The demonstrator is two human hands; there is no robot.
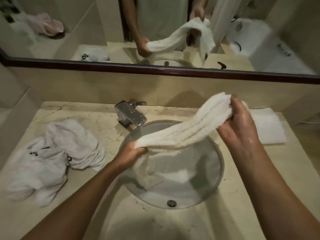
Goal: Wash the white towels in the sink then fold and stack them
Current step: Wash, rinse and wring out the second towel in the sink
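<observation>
Marble counter bears crumpled towels; both hands, left hand and right hand, grip a towel over the sink.

Sink: set in the counter, centre.
Faucet: behind the sink, at its rear-left rim.
Towel: stretched above the sink between left hand and right hand, one end hanging into the bowl.
Towel pile: on the counter, left of the sink.
Folded towel: on the counter, right of the sink.
Mirror: on the wall behind the counter.
</observation>
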